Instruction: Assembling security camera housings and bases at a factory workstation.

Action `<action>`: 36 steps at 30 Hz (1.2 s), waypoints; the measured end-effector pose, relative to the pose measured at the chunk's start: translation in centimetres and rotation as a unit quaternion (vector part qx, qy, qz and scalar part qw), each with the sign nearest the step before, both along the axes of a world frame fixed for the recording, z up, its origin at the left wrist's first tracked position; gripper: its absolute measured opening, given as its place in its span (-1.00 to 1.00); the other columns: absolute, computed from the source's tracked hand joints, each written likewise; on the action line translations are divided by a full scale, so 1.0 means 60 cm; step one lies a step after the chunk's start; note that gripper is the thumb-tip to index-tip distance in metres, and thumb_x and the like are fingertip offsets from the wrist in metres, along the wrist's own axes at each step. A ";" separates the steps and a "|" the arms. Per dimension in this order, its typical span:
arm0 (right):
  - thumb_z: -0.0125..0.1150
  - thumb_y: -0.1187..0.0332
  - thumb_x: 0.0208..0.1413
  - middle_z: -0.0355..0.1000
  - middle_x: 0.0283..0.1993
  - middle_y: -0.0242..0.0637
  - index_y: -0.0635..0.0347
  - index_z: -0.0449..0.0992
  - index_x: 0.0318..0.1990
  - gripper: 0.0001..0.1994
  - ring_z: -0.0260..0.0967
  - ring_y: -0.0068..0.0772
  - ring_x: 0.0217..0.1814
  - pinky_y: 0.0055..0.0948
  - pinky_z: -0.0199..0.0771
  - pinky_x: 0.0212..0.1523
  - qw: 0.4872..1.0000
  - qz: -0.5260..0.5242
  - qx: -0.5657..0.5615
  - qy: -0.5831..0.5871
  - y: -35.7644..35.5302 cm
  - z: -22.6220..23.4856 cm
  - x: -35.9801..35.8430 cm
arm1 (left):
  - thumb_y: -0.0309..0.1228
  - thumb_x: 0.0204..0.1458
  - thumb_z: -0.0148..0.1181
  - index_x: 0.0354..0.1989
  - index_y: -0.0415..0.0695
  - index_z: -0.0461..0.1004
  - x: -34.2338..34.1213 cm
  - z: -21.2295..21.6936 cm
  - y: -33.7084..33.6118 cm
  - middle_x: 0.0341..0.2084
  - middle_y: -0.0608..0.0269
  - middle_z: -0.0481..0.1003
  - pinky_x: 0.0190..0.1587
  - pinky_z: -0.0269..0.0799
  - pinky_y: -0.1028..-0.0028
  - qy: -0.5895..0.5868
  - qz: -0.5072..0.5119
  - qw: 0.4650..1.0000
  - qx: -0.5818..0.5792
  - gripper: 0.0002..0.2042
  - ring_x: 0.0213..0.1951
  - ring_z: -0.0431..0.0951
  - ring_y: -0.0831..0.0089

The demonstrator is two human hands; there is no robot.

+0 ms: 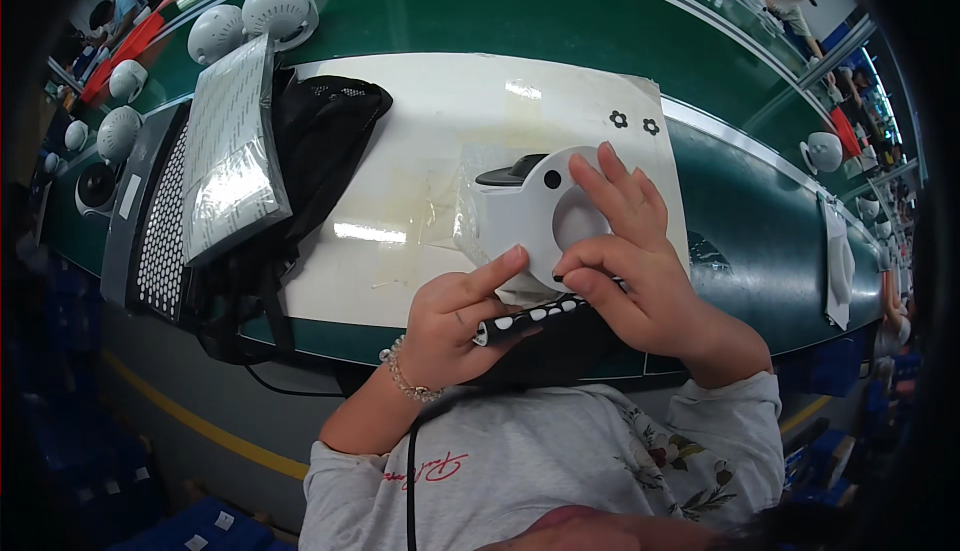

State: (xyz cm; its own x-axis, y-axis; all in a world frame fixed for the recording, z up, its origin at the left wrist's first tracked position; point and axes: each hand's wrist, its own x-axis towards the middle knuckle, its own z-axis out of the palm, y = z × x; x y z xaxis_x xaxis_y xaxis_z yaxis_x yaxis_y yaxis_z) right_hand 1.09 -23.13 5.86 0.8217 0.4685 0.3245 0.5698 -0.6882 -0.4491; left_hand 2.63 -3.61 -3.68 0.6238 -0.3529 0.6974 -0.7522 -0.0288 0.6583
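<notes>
A round white gadget (pixel 540 216) with a dark dot sits in the middle of the frame, on a white mat (pixel 420 121) on the green surface (pixel 520 11). The right hand (pixel 630 251) lies spread on its front, fingers pressing. The left hand (pixel 460 316) grips a black strip with white dots (pixel 530 319) just below it. A black bag (pixel 320 141) and a shiny wrapped sheet (pixel 230 151) lie at the left. Two small black flower shapes (pixel 634 122) sit upper right.
</notes>
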 end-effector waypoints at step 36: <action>-0.03 -0.01 0.03 0.21 0.05 -0.14 0.08 0.44 -0.15 -0.60 0.04 -0.07 0.17 -0.17 -0.07 0.11 0.929 -0.074 -0.219 -0.290 -0.069 -0.036 -0.049 | -0.59 -0.51 0.34 -0.55 -0.24 0.45 -0.010 0.010 -0.007 -0.02 0.10 0.34 -0.46 0.36 0.51 0.042 0.021 0.999 0.002 -0.76 -0.51 0.45 0.39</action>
State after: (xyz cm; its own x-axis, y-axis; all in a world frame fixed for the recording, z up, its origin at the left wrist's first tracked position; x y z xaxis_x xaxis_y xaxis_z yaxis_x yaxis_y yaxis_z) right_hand -1.82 -27.26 3.69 0.6346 0.5556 0.5373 0.5126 -0.8228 0.2454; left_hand 2.02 -4.00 -3.05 0.6942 -0.3279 0.6407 -0.6928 -0.0631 0.7184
